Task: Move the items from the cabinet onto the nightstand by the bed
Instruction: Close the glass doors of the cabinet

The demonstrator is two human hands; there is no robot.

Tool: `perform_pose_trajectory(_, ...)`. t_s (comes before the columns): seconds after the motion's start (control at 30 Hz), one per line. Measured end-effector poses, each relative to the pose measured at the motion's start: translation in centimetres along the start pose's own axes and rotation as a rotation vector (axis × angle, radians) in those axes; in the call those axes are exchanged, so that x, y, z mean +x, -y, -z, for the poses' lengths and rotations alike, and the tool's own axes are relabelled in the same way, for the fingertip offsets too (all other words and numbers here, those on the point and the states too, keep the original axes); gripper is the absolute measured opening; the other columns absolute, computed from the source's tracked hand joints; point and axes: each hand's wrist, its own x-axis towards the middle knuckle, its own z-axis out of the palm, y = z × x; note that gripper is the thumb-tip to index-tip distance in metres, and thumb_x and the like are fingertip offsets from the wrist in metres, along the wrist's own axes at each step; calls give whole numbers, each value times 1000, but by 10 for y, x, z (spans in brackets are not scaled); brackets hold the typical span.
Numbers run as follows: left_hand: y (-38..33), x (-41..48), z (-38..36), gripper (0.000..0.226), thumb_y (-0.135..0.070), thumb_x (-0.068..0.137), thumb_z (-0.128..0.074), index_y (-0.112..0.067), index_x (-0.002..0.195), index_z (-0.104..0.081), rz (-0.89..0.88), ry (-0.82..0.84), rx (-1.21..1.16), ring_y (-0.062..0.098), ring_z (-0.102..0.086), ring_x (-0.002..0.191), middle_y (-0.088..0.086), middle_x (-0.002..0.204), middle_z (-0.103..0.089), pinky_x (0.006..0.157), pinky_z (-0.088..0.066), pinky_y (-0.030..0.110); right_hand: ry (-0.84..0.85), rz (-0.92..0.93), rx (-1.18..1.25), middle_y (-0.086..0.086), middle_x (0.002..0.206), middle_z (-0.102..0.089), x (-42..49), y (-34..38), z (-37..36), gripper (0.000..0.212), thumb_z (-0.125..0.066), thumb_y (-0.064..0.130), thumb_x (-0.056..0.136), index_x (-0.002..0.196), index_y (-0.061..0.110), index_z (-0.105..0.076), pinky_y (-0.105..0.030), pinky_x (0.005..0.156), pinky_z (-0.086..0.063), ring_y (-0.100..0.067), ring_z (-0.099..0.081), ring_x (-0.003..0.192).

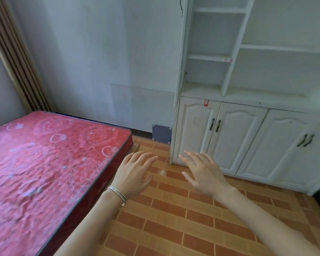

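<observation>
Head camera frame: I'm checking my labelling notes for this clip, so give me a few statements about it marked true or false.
1. The left hand and right hand hold nothing, fingers spread. True.
2. The lower cabinet doors stand open. False: all are shut.
3. The mattress is blue. False: it is red with a pale pattern.
4. A bracelet sits on the left wrist. True.
5. The right hand grips a door pull. False: it is apart from the handles, lower down.
</observation>
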Motion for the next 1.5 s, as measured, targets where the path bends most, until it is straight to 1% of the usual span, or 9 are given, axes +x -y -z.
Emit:
perform_pose_trajectory(0.07,27,22,-3,54,-45,80,-42,-24,127,-56,-24,-15,3,20,-52,118,-3,125,-59,98,-41,39,-14,-22,-2,-4,126,-59,28,0,-5,54,-32,47,87,127,19,-55,-44,99,-39,-20,-56,114)
perform_pose_trajectory(0.2,73,73,0,53,-43,79,-41,-23,124,-57,-71,-54,6,23,-55,115,-1,122,-61,96,-43,42,-59,-61,-36,-4,119,-63,85,-4,-1,52,-34,45,86,123,18,-58,-45,96,-42,-22,-58,110)
perform_pose_trajectory(0.43,122,140,-6,55,-43,80,-37,-24,128,-56,-156,-68,-1,24,-52,120,1,127,-59,100,-39,43,-115,-108,-73,-4,115,-63,151,-19,-5,48,-37,41,88,123,16,-58,-42,97,-41,-23,-57,109)
perform_pose_trajectory(0.7,164,189,-55,54,-42,79,-41,-24,128,-54,-167,-33,-10,25,-51,121,2,130,-56,99,-40,44,-39,-140,-60,-5,123,-60,191,-52,-61,47,-36,40,89,126,18,-56,-43,99,-40,-22,-55,114)
perform_pose_trajectory(0.9,187,254,-83,55,-42,77,-39,-26,128,-55,-186,-23,22,23,-53,120,1,129,-57,98,-41,42,-20,-170,-74,-4,121,-61,249,-105,-95,48,-36,40,87,125,19,-57,-43,97,-43,-22,-57,111)
perform_pose_trajectory(1.1,206,358,-94,54,-38,76,-44,-20,126,-56,-244,-103,40,26,-56,116,5,128,-58,95,-44,43,-53,-161,-95,-4,123,-59,317,-173,-105,47,-35,38,89,125,17,-55,-43,98,-42,-21,-55,114)
perform_pose_trajectory(1.17,206,389,-101,52,-37,78,-55,-21,128,-54,-271,-141,43,26,-53,120,5,131,-56,98,-41,43,-66,-162,-118,-4,121,-60,333,-193,-106,46,-36,38,89,123,17,-57,-42,97,-42,-22,-56,112)
perform_pose_trajectory(1.27,209,429,-111,61,-33,75,-71,-22,131,-50,-348,-206,28,26,-49,124,6,136,-52,102,-33,44,-92,-198,-133,-6,118,-62,351,-222,-105,45,-38,37,87,120,15,-59,-42,95,-43,-24,-57,109)
perform_pose_trajectory(1.5,224,520,-120,63,-26,73,-74,-17,132,-52,-532,-301,37,28,-42,130,10,140,-48,109,-30,43,-87,-304,-201,-6,120,-61,369,-261,-108,46,-37,37,88,121,14,-60,-44,96,-44,-23,-57,111)
